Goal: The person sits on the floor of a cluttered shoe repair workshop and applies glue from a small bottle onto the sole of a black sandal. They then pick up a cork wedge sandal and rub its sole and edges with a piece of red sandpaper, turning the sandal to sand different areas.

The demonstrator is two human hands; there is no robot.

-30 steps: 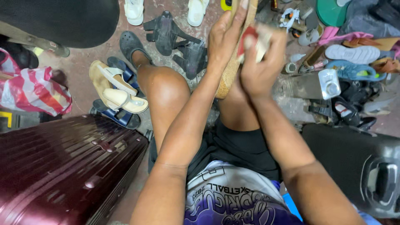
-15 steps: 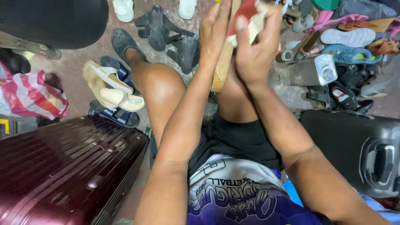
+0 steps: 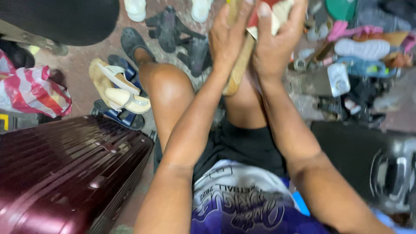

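Two hands raised at upper centre – left hand (image 3: 229, 41), right hand (image 3: 274, 47) – pressed around one tan shoe sole (image 3: 238, 69). Two suitcases: one maroon suitcase (image 3: 65, 169) at lower left, one black suitcase (image 3: 368, 160) at lower right. One pair of cream sandals (image 3: 117, 91) at left. One red-and-white striped bag (image 3: 32, 93) at far left. One pale shoe (image 3: 363, 48) at upper right.

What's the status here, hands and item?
Left hand flat against tan sole. Right hand gripping its red-and-cream upper. Both knees beneath; nothing between hands.
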